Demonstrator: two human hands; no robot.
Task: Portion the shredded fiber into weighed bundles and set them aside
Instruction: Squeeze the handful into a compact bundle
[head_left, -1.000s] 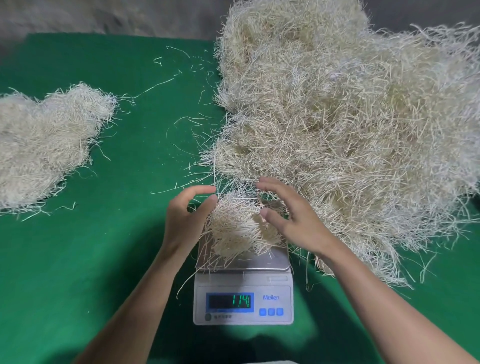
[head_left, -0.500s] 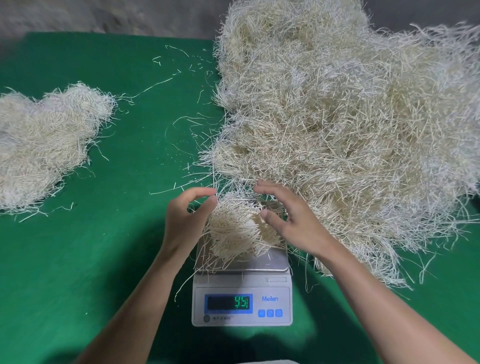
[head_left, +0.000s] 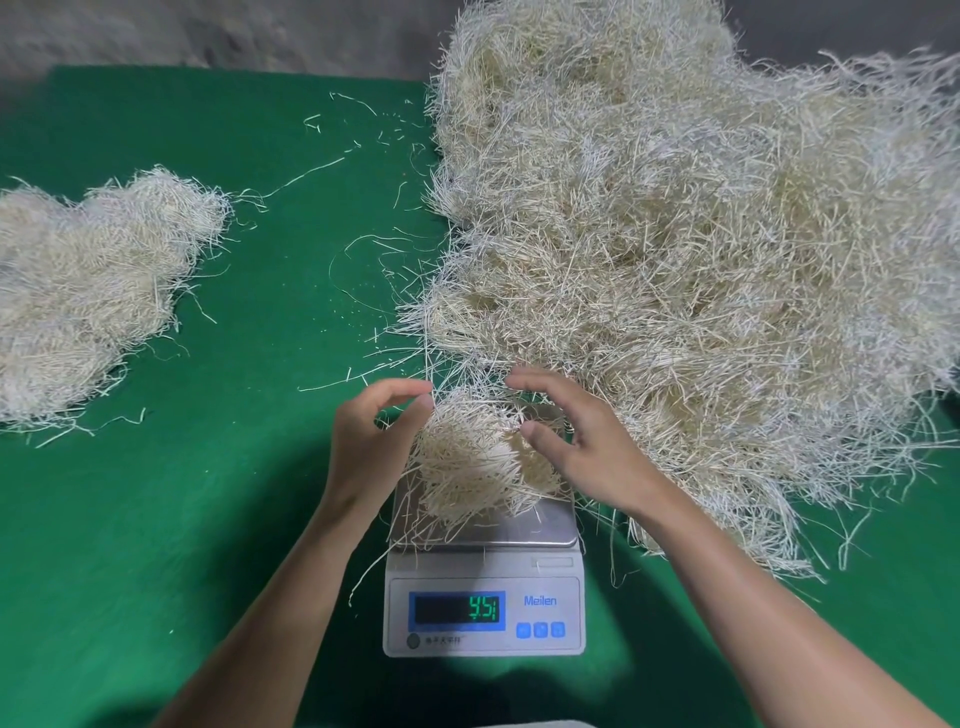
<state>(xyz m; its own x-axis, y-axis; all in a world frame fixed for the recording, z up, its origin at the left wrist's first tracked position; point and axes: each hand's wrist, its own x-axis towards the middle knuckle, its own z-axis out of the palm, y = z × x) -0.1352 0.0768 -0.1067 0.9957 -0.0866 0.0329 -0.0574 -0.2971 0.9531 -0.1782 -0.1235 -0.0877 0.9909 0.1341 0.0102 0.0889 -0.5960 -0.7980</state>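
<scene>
A small pale bundle of shredded fiber (head_left: 472, 467) lies on the steel pan of a white digital scale (head_left: 545, 525). The scale's display (head_left: 457, 608) reads about 45.1. My left hand (head_left: 369, 447) is cupped at the bundle's left side, thumb and forefinger apart at the edge of the strands. On the right side of the bundle my right hand (head_left: 587, 447) hovers with fingers spread and its thumb close to the fiber. Neither hand grips anything. The big loose heap of fiber (head_left: 701, 260) rises just behind and to the right of the scale.
A lower heap of set-aside fiber (head_left: 88, 291) lies at the far left on the green table cover (head_left: 208, 519). Loose strands are scattered between the two heaps. A grey wall runs behind the table's far edge.
The scale's reading dropped from about 114 to about 45.1 and has held since. Both hands have stayed almost still around the bundle.
</scene>
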